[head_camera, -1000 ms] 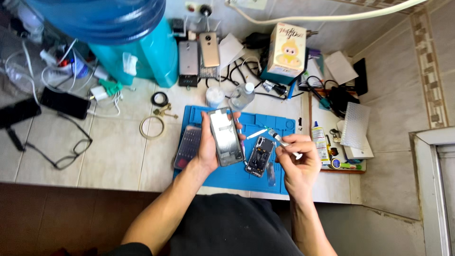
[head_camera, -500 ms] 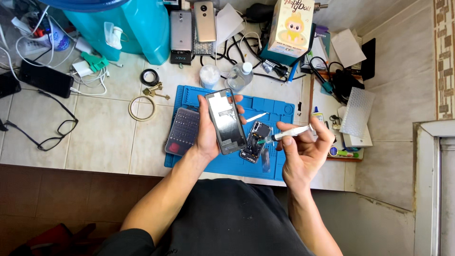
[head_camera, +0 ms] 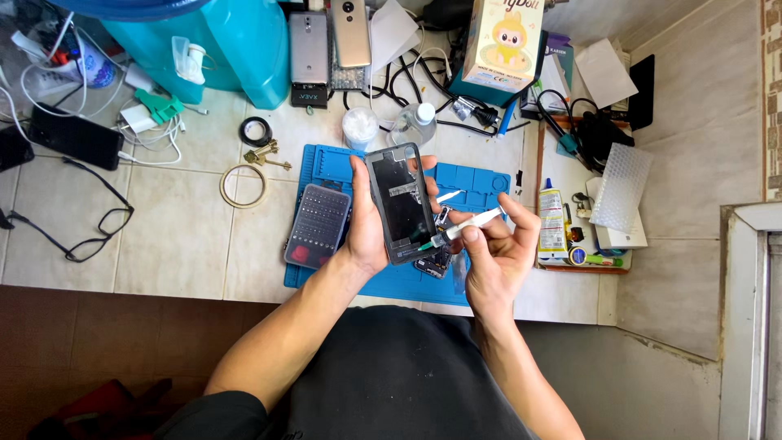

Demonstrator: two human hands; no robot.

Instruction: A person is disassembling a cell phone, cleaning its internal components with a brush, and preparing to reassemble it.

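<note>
Person seated at a tiled counter (head_camera: 171, 244), seen from above. Blue mat (head_camera: 481, 183) lies at the counter's near edge, in front of them.

Left hand (head_camera: 371, 224): closed round a phone frame (head_camera: 399, 204), thumb on its left edge, fingertips showing on the right edge. Frame held upright above the mat, dark inner face toward the camera, top end tilted slightly left.

Right hand (head_camera: 497, 248): fingers pinched on a white tube (head_camera: 464, 228), held like a pen. Tube slants down to the left; its green tip touches the frame's lower right edge, or sits just at it. Cannot tell which.

Below the frame, on the mat: a second opened phone (head_camera: 436, 262), mostly hidden by the frame and hands. White tweezers (head_camera: 450, 196) lie on the mat just right of the frame.

Left of the left hand: a bit case (head_camera: 318, 226), half on the mat, half on the tile. Further left: tape ring (head_camera: 243, 186), keys (head_camera: 265, 155), glasses (head_camera: 98, 232), black phone (head_camera: 75, 137) with white cables.

Back of the counter: turquoise water stand (head_camera: 244, 45), two phones (head_camera: 330, 37) side by side, a small clear bottle (head_camera: 415, 122), yellow box (head_camera: 503, 41). Right of the mat: glue bottle (head_camera: 551, 220) on a tray with small items.
</note>
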